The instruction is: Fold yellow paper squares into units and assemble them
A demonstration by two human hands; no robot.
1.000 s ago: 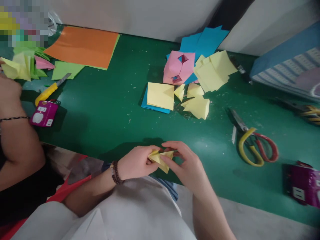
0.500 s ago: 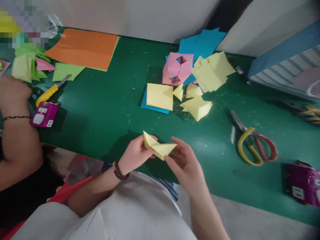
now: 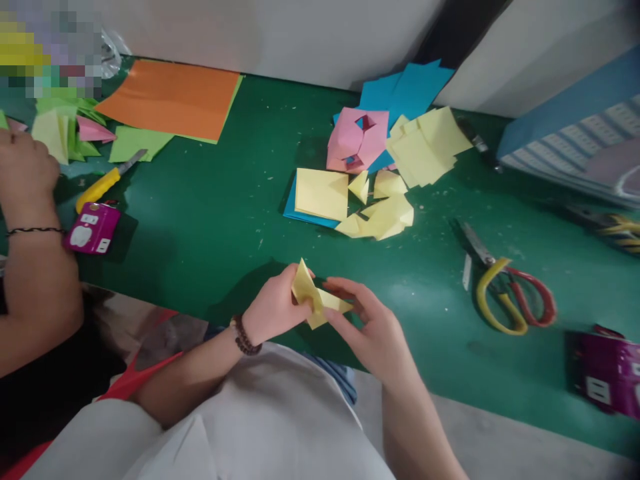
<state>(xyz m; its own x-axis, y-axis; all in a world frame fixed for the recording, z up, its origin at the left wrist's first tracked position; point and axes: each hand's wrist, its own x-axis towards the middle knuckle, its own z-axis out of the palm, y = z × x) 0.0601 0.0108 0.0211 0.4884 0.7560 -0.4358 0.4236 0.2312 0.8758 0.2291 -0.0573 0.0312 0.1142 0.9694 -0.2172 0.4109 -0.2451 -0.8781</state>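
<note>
A small folded yellow paper piece [image 3: 315, 299] is held over the near edge of the green table [image 3: 215, 213]. My left hand [image 3: 273, 308], a bead bracelet on its wrist, pinches the piece's upright left flap. My right hand [image 3: 373, 330] grips the right end with thumb and fingertips. Both hands are closed on the paper. Beyond them lie several folded yellow pieces [image 3: 380, 217], a yellow square on a blue sheet [image 3: 321, 193], a pink folded paper form [image 3: 356, 140] and a stack of yellow squares [image 3: 427, 143].
Yellow-and-red scissors [image 3: 505, 293] lie to the right, with a purple device [image 3: 607, 377] nearer the edge. At the left, another person's hand [image 3: 25, 173] is beside a yellow box cutter [image 3: 103, 185], a purple device [image 3: 93, 228], orange paper [image 3: 173, 99] and green folded pieces [image 3: 65, 130].
The yellow piece has been turned and its left flap raised more upright between my hands. The loose yellow pieces behind look shifted. The other person's hand stays at the far left.
</note>
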